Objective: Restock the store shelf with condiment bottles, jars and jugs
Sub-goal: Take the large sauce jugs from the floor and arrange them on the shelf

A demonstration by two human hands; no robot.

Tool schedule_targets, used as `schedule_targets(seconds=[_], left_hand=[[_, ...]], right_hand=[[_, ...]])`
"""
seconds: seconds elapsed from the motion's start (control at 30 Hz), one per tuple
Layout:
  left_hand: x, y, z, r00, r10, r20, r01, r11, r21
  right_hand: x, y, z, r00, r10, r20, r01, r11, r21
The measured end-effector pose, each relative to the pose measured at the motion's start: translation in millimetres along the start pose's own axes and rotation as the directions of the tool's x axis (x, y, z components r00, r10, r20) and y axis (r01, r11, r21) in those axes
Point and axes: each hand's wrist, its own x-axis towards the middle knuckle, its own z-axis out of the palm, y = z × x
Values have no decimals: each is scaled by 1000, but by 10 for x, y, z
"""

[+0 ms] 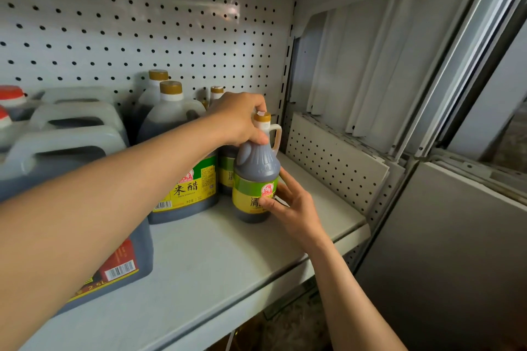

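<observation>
left forearm cuts across the frame and hides most of the big dark jug at the shelf front; only its red label corner and barcode are seen. two more grey-handled jugs behind it are partly covered, and red caps at far left are cropped by the frame edge. a second small bottle is mostly hidden behind the held one. label text on the vinegar bottle is partly blocked by fingers. the vinegar bottle is stood upright on the shelf, just right of the rice vinegar jug, near the right end. left hand is curled around the bottle neck under the gold cap. right hand is wrapped on the lower label, thumb in front, fingers behind. pegboard is seen at the back.
</observation>
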Motion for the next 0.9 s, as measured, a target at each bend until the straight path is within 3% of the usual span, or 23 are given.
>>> schedule_targets(seconds=[0.4,0.47,0.57,0.67,0.9], left_hand=[[-54,23,11,999,-37,-6,37,999,-5],[-45,-28,-17,996,-73,48,80,984,-160],[-10,-131,-199,977,-195,87,213,852,-478],[20,-240,-330,963,-264,47,242,778,-580],[-71,-231,-149,995,-83,58,101,844,-526]], right_hand=[[39,15,-79,994,0,108,3,1000,-26],[27,33,-71,993,11,114,-6,999,-44],[17,37,-20,997,2,73,2,998,-59],[44,68,18,1000,-24,10,24,998,-62],[64,92,-5,998,-54,29,56,995,-85]])
